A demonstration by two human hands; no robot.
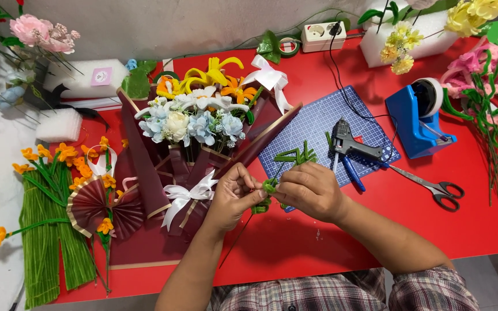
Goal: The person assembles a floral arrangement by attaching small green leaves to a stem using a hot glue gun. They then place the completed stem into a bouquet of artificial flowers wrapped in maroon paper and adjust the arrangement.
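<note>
Both hands meet over the red table (318,242), just below a blue cutting mat (324,124). My left hand (234,194) and my right hand (311,190) pinch a small green fuzzy pipe-cleaner piece (268,186) between their fingertips. A thin stem (238,237) runs down-left from it. More green pipe-cleaner bits (295,155) lie on the mat just above my right hand. A large dark red wrapped bouquet (194,124) of white, blue and orange flowers lies to the left of my left hand.
A black glue gun (350,144), scissors (433,187) and a blue tape dispenser (419,118) lie to the right. Green stems with orange flowers (47,219) fill the left edge. Pink flowers (488,86) sit at far right, a power strip (323,35) at the back.
</note>
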